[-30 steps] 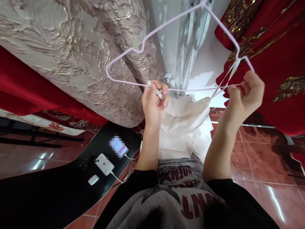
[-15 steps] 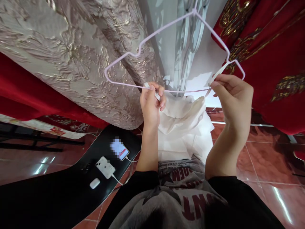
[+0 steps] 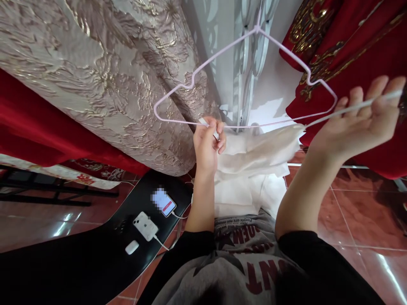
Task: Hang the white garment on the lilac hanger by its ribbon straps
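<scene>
On the far left hangs a shiny beige cloth (image 3: 95, 76). Below it, two phones (image 3: 145, 225) lie flat on the black bench (image 3: 79, 258), plugged in. The left hand (image 3: 208, 144) pinches a white strap against the bottom bar of the pale hanger (image 3: 244, 76), so it stays put. The white dress (image 3: 254, 169) droops under the bar. On the right, the right hand (image 3: 359, 123) is wide open, with the other strap (image 3: 349, 109) stretched tight across its fingers (image 3: 380, 91).

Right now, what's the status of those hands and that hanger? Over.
Left hand pinching a strap at the hanger bar. Right hand open, white strap across its fingers. White garment hangs below. Red fabric close by.
</scene>
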The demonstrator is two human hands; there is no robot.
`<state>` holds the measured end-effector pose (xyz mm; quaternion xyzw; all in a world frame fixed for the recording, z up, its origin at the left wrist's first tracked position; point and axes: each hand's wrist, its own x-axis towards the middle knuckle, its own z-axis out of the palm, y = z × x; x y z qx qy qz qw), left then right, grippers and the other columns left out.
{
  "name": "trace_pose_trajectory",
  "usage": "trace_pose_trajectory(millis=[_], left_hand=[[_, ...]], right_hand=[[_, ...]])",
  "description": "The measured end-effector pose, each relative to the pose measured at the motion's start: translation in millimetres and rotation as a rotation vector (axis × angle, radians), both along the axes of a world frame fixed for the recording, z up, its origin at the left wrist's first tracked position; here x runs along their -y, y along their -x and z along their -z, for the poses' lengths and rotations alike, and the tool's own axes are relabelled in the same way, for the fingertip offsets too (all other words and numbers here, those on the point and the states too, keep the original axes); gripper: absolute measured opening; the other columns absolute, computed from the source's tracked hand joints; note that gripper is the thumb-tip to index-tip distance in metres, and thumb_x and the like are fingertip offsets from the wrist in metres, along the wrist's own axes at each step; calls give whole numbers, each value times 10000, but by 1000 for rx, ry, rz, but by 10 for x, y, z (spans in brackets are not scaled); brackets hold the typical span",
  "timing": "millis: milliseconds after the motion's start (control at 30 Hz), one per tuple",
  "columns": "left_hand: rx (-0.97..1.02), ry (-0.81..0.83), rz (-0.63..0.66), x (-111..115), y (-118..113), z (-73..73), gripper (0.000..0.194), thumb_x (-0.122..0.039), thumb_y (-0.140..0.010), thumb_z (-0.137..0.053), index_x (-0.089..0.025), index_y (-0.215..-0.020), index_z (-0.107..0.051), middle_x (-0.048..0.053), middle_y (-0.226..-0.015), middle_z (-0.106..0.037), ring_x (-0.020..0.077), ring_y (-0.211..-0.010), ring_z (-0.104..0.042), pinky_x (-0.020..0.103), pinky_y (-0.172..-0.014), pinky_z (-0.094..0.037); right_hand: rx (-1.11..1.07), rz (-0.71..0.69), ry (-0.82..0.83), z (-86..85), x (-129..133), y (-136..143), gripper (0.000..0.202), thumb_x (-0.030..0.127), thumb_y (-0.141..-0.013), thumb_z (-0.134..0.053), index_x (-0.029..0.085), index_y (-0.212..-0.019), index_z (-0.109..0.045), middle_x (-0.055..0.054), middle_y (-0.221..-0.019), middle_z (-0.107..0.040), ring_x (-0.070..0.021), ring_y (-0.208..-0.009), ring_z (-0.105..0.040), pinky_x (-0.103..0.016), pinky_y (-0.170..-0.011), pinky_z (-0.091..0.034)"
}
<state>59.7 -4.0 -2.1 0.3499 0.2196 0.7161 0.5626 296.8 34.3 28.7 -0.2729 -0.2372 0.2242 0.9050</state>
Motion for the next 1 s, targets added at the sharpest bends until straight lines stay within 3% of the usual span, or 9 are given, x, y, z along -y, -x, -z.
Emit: trace_pose_trajectory(millis=[100, 200, 333, 467, 567, 700, 800, 900, 1000], left_hand=[[2, 38, -3, 0, -1, -20, 204, -199, -962, -657, -181, -819, -512, -30, -730, -465, 43, -420, -375, 124, -342, -256], [25, 69, 9, 5, -81, -10, 162, -146, -963, -607, -186, -838, -513, -28, -747, -466, 46, -421, -367, 131, -345, -245], [7, 108, 8, 37, -201, 48, 126, -165, -908, -658, -209, -894, -540, -20, -817, -518, 56, -438, -366, 150, -355, -242], [-134, 79, 27, 61, -82, 132, 126, -235, -849, -686, -213, -952, -615, 37, -979, -660, 78, -491, -458, 168, -371, -268], [-247, 33, -137, 71, 156, 184, 234, -172, -830, -625, -204, -1048, -705, 97, -1148, -715, 108, -563, -555, 183, -377, -278], [-417, -64, -480, 101, 503, 177, 437, 26, -842, -477, -213, -1035, -788, 48, -1172, -737, 169, -778, -682, 192, -410, -327], [-528, -107, -600, 103, 717, 113, 444, 34, -922, -495, -268, -1012, -807, -20, -1127, -752, 217, -897, -711, 205, -441, -409], [-471, -147, -712, 54, 889, 35, 345, -15, -978, -595, -288, -1007, -804, -47, -1085, -762, 200, -915, -714, 200, -507, -492], [-441, -187, -721, -29, 1000, -63, 296, -21, -1005, -606, -238, -979, -805, -28, -1045, -772, 184, -947, -721, 250, -699, -598]], right_hand=[[130, 128, 10, 276, 121, 26, 281, 254, -762, -458, 251, -977, -638, -15, -1026, -639, -57, -660, -553, -263, -618, -448], [359, 62, 67, 351, 278, 269, 259, 167, -692, -561, 237, -916, -670, -13, -923, -680, -61, -571, -450, -266, -525, -309], [879, -210, 270, 390, 301, 678, 247, 340, -850, -618, 266, -1085, -641, -4, -1093, -664, -43, -581, -385, -247, -547, -335], [983, -203, 360, 536, 193, 813, 286, 462, -904, -589, 266, -1110, -620, 25, -902, -580, -30, -541, -262, -236, -536, -300], [967, -158, 348, 568, 186, 745, 291, 492, -900, -601, 272, -1089, -623, 24, -889, -567, -34, -549, -248, -236, -537, -274], [930, -193, 322, 495, 245, 666, 295, 500, -895, -611, 284, -1096, -611, 17, -914, -583, -42, -572, -288, -238, -541, -258], [920, -213, 336, 464, 267, 666, 310, 507, -888, -618, 286, -1105, -602, 17, -897, -580, -46, -576, -309, -241, -537, -255], [901, -186, 330, 473, 244, 657, 318, 504, -869, -645, 284, -1094, -603, 17, -895, -573, -44, -577, -316, -240, -529, -241], [905, -182, 320, 487, 215, 642, 333, 512, -847, -670, 281, -1078, -605, 14, -912, -581, -46, -596, -373, -237, -531, -275]])
